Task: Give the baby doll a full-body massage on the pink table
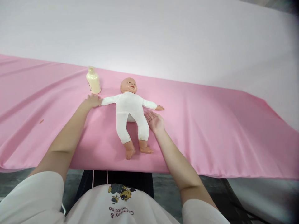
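The doll (128,103) lies between our left grip (94,100), at its cuff (104,101), closure unclear, and our wide, palm-up right grip (155,122) near its hip.

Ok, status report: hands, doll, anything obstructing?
Left hand at white sleeve end; right hand palm up beside baby doll. Doll face-up on pink cloth. Cream-coloured bottle beyond left hand.

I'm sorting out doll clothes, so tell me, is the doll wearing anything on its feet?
No, the doll has bare feet showing below its white trousers.
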### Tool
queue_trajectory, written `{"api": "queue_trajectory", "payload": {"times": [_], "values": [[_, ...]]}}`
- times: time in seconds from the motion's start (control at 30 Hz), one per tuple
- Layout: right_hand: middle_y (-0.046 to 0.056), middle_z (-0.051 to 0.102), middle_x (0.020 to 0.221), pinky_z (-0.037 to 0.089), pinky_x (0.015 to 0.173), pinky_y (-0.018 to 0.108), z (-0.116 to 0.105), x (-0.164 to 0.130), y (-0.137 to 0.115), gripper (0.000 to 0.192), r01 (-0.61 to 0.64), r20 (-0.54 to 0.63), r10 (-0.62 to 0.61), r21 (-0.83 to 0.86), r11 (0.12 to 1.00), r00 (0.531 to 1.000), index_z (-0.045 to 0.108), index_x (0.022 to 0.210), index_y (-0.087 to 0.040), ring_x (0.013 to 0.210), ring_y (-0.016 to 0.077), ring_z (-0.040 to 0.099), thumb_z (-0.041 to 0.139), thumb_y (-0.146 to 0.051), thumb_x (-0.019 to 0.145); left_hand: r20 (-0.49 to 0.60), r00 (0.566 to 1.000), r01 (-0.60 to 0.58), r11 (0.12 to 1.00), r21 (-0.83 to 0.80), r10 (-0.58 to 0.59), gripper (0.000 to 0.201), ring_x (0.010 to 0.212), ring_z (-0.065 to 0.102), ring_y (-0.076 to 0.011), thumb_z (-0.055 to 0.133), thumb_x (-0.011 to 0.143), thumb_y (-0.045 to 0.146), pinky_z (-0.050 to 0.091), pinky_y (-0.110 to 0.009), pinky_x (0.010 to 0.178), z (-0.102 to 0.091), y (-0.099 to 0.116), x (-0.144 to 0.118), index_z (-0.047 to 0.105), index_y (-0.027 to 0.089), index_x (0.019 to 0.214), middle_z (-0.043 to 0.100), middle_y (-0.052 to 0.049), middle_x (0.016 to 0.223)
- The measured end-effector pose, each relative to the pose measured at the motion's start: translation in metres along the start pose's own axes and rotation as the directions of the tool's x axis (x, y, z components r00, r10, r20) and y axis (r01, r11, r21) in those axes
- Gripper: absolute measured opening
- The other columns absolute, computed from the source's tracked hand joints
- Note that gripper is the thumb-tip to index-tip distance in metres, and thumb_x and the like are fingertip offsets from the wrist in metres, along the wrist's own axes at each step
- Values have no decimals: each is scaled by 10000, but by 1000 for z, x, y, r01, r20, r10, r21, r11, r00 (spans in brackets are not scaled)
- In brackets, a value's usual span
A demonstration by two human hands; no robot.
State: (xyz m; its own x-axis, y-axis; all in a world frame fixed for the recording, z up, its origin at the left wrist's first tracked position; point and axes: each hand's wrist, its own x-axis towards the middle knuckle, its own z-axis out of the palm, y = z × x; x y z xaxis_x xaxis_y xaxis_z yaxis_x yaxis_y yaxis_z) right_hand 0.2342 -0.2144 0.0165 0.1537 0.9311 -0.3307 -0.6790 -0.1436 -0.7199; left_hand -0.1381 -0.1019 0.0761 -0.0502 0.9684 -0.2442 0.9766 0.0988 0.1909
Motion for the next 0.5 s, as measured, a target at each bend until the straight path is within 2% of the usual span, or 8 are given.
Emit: {"api": "queue_trajectory", "payload": {"times": [0.07, 0.13, 0.23, 0.3, 0.33, 0.4, 0.43, 0.5], "values": [[85, 753, 1083, 551, 1059, 348, -1, 1, 1, 289, 8, 12, -9, 54, 999, 1000, 667, 1052, -183, 1042, 193, 719, 495, -258, 832, 102, 994, -34, 998, 56, 28, 953, 1533, 77, -510, 471, 857, 723, 240, -690, 1132, 1, 24, -22, 242, 166, 1596, 65, -237, 1685], [106, 734, 1150, 535, 1083, 331, -1, 3, 5, 308, 14, 13, -16, 86, 996, 1000, 657, 1080, -168, 1097, 184, 704, 486, -264, 843, 182, 958, -239, 968, 80, 221, 1062, 1546, -38, -492, 519, 825, 736, 172, -707, 1161, 3, 46, -44, 77, 206, 1632, -89, -174, 1697], [105, 719, 1177, 528, 1090, 317, 2, 16, 8, 284, 16, 6, -16, 98, 995, 1000, 649, 1074, -179, 1144, 167, 683, 491, -268, 855, 312, 851, -462, 885, 58, 423, 1120, 1559, -32, -451, 636, 786, 627, 220, -654, 1184, 9, 66, -67, -39, 320, 1625, -150, -86, 1694], [95, 718, 1170, 539, 1075, 320, 7, 31, 7, 268, 3, 19, -5, 77, 997, 1000, 640, 1073, -196, 1156, 159, 675, 493, -262, 859, 374, 794, -522, 853, 13, 480, 1231, 1562, 64, -441, 709, 737, 552, 293, -612, 1175, 17, 70, -73, -144, 347, 1602, -203, -91, 1676], [94, 717, 1162, 546, 1062, 312, 9, 39, 5, 256, 1, 24, -2, 73, 997, 1000, 635, 1068, -196, 1148, 155, 676, 491, -268, 868, 382, 783, -527, 850, -10, 490, 1287, 1555, 105, -451, 740, 711, 516, 313, -613, 1165, 22, 71, -74, -187, 348, 1589, -224, -110, 1666], [101, 713, 1130, 560, 1030, 288, 13, 57, 0, 232, -2, 22, 0, 97, 995, 1000, 624, 1037, -180, 1101, 148, 690, 478, -266, 878, 332, 793, -523, 850, -59, 511, 1347, 1543, 122, -479, 774, 686, 442, 282, -662, 1161, 38, 68, -73, -229, 327, 1577, -218, -161, 1662], [99, 709, 1116, 565, 1018, 282, 15, 66, -2, 223, 18, 29, -22, 116, 993, 999, 615, 1029, -180, 1083, 141, 693, 471, -265, 882, 266, 804, -533, 843, -77, 532, 1346, 1546, 60, -487, 774, 691, 412, 213, -711, 1163, 48, 65, -72, -228, 295, 1581, -171, -188, 1673], [70, 702, 1081, 577, 1000, 296, 16, 78, -7, 201, 72, 25, -76, 154, 985, 997, 595, 1010, -207, 1039, 124, 696, 452, -281, 889, 76, 762, -630, 763, -143, 643, 1258, 1561, 15, -446, 746, 748, 395, 82, -711, 1198, 68, 60, -70, -159, 239, 1608, -26, -202, 1696]]}}
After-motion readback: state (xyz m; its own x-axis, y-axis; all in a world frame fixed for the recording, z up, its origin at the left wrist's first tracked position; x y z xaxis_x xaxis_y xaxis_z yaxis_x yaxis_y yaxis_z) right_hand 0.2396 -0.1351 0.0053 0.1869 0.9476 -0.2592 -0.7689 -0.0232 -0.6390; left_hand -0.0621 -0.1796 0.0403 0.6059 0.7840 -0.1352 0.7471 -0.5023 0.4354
